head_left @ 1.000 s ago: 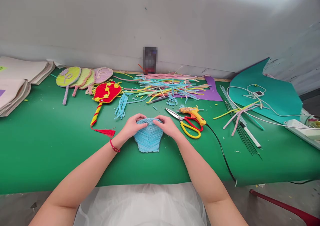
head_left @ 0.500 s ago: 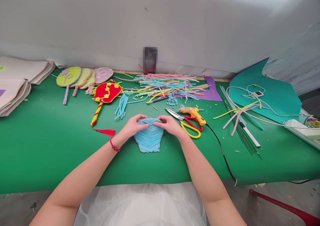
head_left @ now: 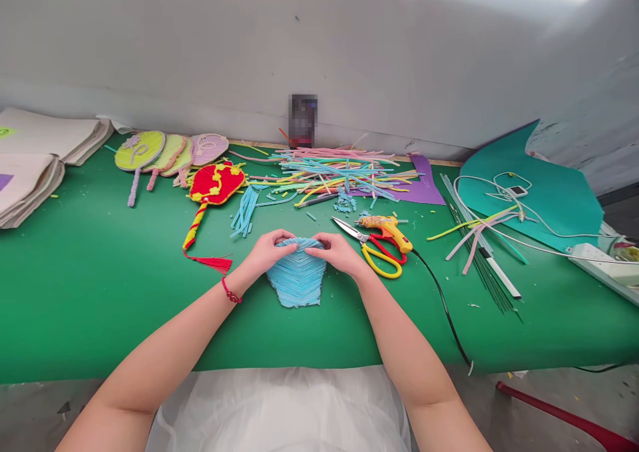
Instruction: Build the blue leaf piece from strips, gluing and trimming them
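Note:
A light-blue panel (head_left: 297, 282), covered in slanting rows of fuzzy stems that meet in a V pattern, lies at the front middle of the table. My left hand (head_left: 268, 252) pinches its upper left edge, with the thumb on top. At the upper right edge my right hand (head_left: 338, 251) grips it the same way. The fingertips behind the panel are hidden. Beyond the hands sit a bundle of blue pipe cleaners (head_left: 244, 211) and small blue clippings (head_left: 344, 201). Scissors (head_left: 382, 261) with red and yellow handles lie right of my right hand, beside a yellow glue gun (head_left: 392, 229).
A red fan (head_left: 217, 184) with a tassel and several pastel fans (head_left: 140, 151) lie left. Pipe cleaners (head_left: 344, 169) are heaped at the back. A black cord (head_left: 439, 299) runs to the front edge. Wires (head_left: 492, 282), teal sheet (head_left: 539, 199) and power strip (head_left: 599, 262) are right.
The view has shifted very slightly. Both hands keep hold of the blue panel, and the right fingers have slid a little toward its middle.

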Demonstrator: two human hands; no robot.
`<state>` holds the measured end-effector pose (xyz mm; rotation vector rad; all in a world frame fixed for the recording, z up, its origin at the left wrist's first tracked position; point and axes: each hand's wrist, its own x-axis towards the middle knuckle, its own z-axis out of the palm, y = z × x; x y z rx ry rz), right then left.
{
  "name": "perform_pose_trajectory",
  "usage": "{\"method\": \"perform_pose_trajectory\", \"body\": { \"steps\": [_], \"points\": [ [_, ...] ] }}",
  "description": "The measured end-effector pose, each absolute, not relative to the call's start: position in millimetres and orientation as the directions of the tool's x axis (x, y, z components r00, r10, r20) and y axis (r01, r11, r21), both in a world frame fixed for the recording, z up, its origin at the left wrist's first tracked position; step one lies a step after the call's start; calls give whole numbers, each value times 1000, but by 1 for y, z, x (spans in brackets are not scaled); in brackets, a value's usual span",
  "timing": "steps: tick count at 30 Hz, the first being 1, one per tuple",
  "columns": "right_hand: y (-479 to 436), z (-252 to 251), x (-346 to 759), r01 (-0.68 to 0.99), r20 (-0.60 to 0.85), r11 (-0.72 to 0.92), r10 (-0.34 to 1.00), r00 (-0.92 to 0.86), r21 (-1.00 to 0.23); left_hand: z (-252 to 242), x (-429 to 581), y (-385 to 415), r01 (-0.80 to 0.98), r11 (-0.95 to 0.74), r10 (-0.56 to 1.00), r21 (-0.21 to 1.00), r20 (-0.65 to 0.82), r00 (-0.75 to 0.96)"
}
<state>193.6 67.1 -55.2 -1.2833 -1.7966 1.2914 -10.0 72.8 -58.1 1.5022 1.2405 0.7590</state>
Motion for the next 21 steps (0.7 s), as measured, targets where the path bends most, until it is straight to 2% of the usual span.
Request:
{"method": "perform_pose_trajectory", "body": {
  "steps": [8,15,21],
  "points": [
    [67,-56,193,376,-90,58,927,-364,-925,-56,-9,72,333,4,955,943,-103,278],
    [69,-45,202,245,-158,-80,934,-319,-966,-52,-10,71,326,19,954,945,-115,278],
    [67,-41,200,214,-141,-74,939,-314,-974,-50,-10,70,316,6,955,949,-98,279]
  ]
}}
